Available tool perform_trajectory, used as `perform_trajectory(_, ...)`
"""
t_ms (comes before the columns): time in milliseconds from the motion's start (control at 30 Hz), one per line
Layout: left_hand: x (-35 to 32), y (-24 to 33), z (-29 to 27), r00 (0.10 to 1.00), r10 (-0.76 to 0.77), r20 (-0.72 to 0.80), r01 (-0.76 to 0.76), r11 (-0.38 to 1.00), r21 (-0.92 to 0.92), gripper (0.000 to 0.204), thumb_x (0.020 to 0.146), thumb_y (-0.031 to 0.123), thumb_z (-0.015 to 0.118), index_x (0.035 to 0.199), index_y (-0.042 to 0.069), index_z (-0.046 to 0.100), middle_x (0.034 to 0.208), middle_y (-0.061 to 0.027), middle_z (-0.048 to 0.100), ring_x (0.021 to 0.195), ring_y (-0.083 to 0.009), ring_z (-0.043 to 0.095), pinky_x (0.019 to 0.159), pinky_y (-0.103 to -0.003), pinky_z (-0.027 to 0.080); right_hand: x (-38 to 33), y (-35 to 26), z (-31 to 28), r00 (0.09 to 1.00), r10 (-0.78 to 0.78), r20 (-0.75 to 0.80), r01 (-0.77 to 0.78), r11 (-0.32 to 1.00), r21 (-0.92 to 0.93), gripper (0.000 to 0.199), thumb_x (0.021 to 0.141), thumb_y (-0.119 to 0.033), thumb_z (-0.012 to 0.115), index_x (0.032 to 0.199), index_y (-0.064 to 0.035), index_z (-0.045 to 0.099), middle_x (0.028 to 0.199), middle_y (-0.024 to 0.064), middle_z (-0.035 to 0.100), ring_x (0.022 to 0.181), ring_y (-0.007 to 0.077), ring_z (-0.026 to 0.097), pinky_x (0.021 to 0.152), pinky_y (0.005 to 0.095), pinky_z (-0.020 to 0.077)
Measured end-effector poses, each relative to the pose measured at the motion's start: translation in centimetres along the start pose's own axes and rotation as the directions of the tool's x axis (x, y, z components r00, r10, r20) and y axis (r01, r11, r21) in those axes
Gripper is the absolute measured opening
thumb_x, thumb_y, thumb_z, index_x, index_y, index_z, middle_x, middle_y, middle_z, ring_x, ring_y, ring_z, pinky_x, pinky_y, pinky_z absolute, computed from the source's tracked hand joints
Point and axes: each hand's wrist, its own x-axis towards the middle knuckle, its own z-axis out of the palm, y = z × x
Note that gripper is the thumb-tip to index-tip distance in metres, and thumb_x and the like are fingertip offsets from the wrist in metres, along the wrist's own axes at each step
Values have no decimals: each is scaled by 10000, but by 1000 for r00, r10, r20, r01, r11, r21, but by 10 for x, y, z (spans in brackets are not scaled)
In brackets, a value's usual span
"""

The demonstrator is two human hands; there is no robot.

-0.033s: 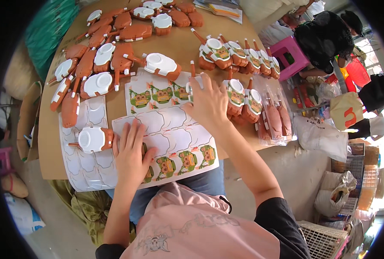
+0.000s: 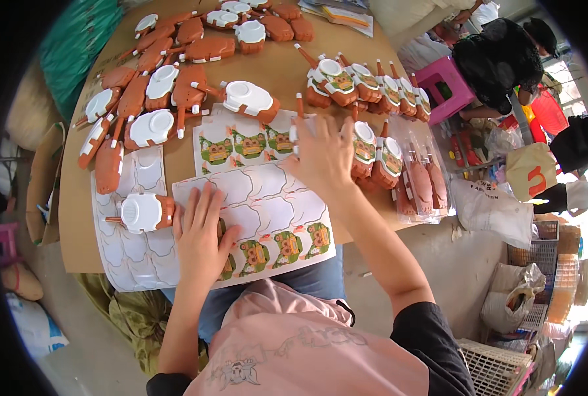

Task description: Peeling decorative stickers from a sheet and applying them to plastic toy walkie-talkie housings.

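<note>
Little differs from the earlier frame: the right hand (image 2: 328, 155) sits slightly nearer the body, while the left hand (image 2: 200, 231) and the sheet (image 2: 277, 214) under it have stayed put. The right forearm reaches up and inward, palm down, fingers bent over a toy (image 2: 300, 107) whose brown stick and a bit of white show beside them; the toy is at the back sheet's (image 2: 216, 153) right edge, left of the stickered toys (image 2: 363, 148). Whether that grip has hold of it I cannot tell. The left grip is loose, holding nothing, fingers laid flat on the sheet's left side, thumb apart. A white-topped toy (image 2: 142, 213) lies just left of it on the surface's (image 2: 280, 72) left sheet (image 2: 132, 251).
</note>
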Motion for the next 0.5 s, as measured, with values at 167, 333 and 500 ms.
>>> perform_trajectory(167, -3, -2, -3, 1000, -1, 0, 1, 1000, 5, 660, 786, 281, 735, 1364, 93, 478, 1463, -83, 432, 1343, -303, 400, 1101, -504, 260, 1, 17, -10, 993, 52, 104, -40, 993, -113, 562, 757, -408, 710, 1236, -134, 602, 1228, 71, 590, 1344, 284, 387, 1108, 631, 121)
perform_trajectory(333, -7, -15, -7, 999, -9, 47, 12, 998, -63, 661, 775, 255, 748, 1357, 90, 484, 1466, -109, 417, 1342, -309, 401, 1094, -510, 286, -11, 8, -19, 985, -155, -71, 167, 963, 212, 522, 777, -227, 721, 1261, -110, 565, 1360, 130, 476, 1340, 329, 380, 1103, 588, 242)
perform_trajectory(500, -13, -32, -58, 998, 24, -57, -44, 920, -389, 639, 718, -14, 734, 1319, 23, 522, 1482, -130, 394, 1362, -334, 386, 1078, -419, 364, -69, -18, -39, 925, -379, -11, 310, 739, 598, 637, 720, -175, 802, 1300, -75, 559, 1397, 147, 487, 1327, 358, 422, 1055, 492, 377)
